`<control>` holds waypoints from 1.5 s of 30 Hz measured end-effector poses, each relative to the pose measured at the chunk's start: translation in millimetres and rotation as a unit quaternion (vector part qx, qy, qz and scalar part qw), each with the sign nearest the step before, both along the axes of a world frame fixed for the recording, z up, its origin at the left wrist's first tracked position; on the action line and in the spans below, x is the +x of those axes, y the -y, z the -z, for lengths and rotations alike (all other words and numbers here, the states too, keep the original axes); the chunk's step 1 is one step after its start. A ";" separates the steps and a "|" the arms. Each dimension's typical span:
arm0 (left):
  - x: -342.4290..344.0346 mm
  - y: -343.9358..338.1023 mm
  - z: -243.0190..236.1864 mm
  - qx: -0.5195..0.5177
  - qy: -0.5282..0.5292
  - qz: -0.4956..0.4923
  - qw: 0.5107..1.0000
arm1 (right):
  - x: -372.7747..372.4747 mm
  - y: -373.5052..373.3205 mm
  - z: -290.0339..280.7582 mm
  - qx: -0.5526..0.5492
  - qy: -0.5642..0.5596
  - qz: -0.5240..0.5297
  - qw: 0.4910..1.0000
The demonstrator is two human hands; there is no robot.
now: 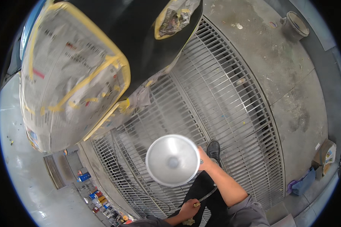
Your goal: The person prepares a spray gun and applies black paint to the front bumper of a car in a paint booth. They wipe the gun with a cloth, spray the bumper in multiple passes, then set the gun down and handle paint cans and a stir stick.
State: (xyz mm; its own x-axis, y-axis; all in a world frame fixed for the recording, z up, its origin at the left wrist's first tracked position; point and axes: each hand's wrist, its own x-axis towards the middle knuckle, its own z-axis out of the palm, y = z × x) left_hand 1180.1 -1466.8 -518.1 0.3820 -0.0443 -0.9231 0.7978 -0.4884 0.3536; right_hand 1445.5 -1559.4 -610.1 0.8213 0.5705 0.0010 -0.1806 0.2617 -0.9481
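Standing on a metal grate floor (pixel 231 90) here, with a round silver cup (pixel 173 160) up in front of me, over the bars and just off the masked bodywork. My right hand (pixel 204 159) has it from the right side, closed in against it, though the cup hides most of those fingers so I can't tell how the tips sit. My left hand (pixel 189 210) is down low by my dark trousers (pixel 201 186), fingers curled round a hose (pixel 207 195), with a small brass-coloured bit poking out by the thumb side.

Up top there's a smooth black panel (pixel 134 38) with 2 papered-over areas edged in yellow tape: the big paper sheet (pixel 74 87) on the left and a little paper patch (pixel 176 19) near the right edge. The grate's long grey bars look kinda hazy near the panel, and 1 dark shoe (pixel 213 149) sits on them. Stained concrete (pixel 291 106) runs along the right, with a grubby bucket (pixel 296 26), a cardboard box (pixel 324 159) and a blue bundle (pixel 304 182). Lower left is a jumble of cans and boxes (pixel 106 206).
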 end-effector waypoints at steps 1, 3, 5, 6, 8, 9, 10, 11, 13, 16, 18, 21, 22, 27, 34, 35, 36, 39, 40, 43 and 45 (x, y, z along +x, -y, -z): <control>13.4 3.7 -5.1 -0.004 -0.009 -0.019 1.000 | 3.1 2.2 7.2 0.041 -0.035 0.047 0.997; 29.8 15.8 -9.0 -0.010 0.012 -0.046 0.999 | 22.7 18.3 16.5 0.065 -0.120 0.091 0.986; 42.1 29.9 -7.7 0.005 0.049 -0.044 0.998 | 46.4 39.9 31.5 0.030 -0.150 0.127 0.980; 49.6 36.9 -9.9 0.012 0.067 -0.041 0.997 | 55.7 53.5 41.9 -0.004 -0.112 0.131 0.985; 74.4 51.1 -14.1 0.020 0.075 -0.054 0.996 | 80.4 79.3 58.6 -0.072 -0.031 0.143 0.987; 86.6 58.9 -16.3 0.025 0.080 -0.061 0.995 | 90.8 93.1 62.1 -0.090 -0.053 0.141 0.984; 94.4 66.9 -17.2 0.025 0.079 -0.065 0.994 | 101.3 106.2 65.2 -0.108 -0.075 0.139 0.981; 104.9 73.9 -17.4 0.027 0.079 -0.068 0.994 | 115.0 118.6 65.4 -0.092 -0.072 0.162 0.980; 123.3 90.2 -17.4 0.035 0.066 -0.075 0.994 | 143.0 143.9 65.3 -0.058 -0.066 0.207 0.974; 139.6 123.1 -8.8 0.046 0.041 -0.088 0.994 | 196.0 190.5 64.1 -0.086 -0.095 0.226 0.966; 145.8 147.3 -9.9 0.048 0.037 -0.088 0.994 | 236.0 227.2 51.9 -0.138 -0.045 0.240 0.960; 150.6 189.2 -9.2 0.065 0.042 -0.111 0.991 | 284.5 269.6 49.6 -0.126 -0.126 0.249 0.952; 151.6 203.6 -9.6 0.072 0.031 -0.130 0.988 | 301.2 280.5 36.7 -0.112 -0.115 0.250 0.955; 161.9 261.7 -15.0 0.056 0.018 -0.191 0.980 | 358.2 333.8 35.3 -0.121 -0.109 0.311 0.936; 142.8 319.2 -6.4 -0.043 -0.113 -0.376 0.919 | 425.4 344.6 25.2 -0.099 -0.059 0.365 0.924; 124.1 328.0 6.4 -0.056 -0.113 -0.384 0.915 | 430.3 338.3 22.2 -0.081 -0.083 0.340 0.933; 113.4 336.8 18.6 -0.036 -0.002 -0.338 0.941 | 433.5 333.5 24.3 -0.067 -0.106 0.317 0.940; 116.3 350.6 27.9 -0.035 -0.016 -0.305 0.952 | 414.8 309.2 82.6 -0.095 -0.114 0.266 0.953; 124.0 355.5 20.4 -0.020 0.053 -0.305 0.951 | 394.1 293.2 93.8 -0.093 -0.099 0.242 0.961; 125.9 363.9 17.1 0.011 0.185 -0.287 0.940 | 337.0 268.1 121.9 -0.042 -0.050 0.172 0.983; 119.6 360.5 15.3 0.029 0.179 -0.272 0.945 | 300.0 250.5 103.7 -0.130 -0.002 0.056 0.990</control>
